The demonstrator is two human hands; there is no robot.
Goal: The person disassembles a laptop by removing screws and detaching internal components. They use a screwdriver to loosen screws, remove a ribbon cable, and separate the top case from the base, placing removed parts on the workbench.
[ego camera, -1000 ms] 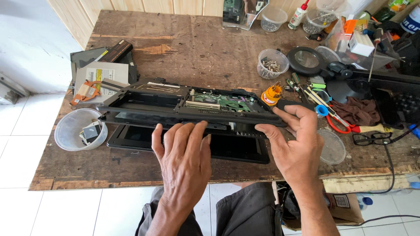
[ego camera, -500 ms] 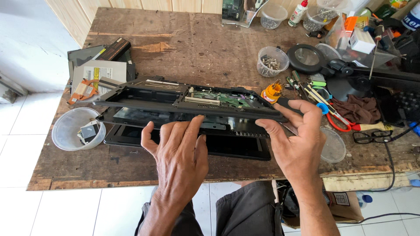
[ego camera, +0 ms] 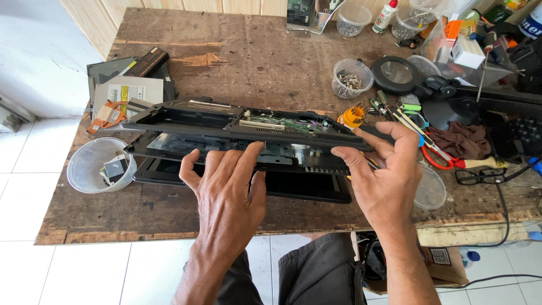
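A black opened laptop lies on the worn wooden table (ego camera: 237, 62) near its front edge. Its upper shell (ego camera: 186, 116), with a green circuit board (ego camera: 282, 121) showing inside, is tilted up off the glossy lower part (ego camera: 299, 189). My left hand (ego camera: 228, 195) reaches under the front lip of the raised shell, fingers spread against it. My right hand (ego camera: 384, 175) grips the shell's right end, thumb and fingers around the edge.
A clear plastic bowl (ego camera: 99, 166) with small parts hangs over the table's left edge. A grey optical drive (ego camera: 127, 90) lies behind it. A cup of screws (ego camera: 351, 78), screwdrivers, red-handled scissors (ego camera: 443, 158), glasses (ego camera: 474, 176), a brown rag and clutter fill the right side.
The upper shell has lifted higher off the lower part, opening the gap. My left fingers moved forward under its front lip; my right hand rose with the shell's right end.
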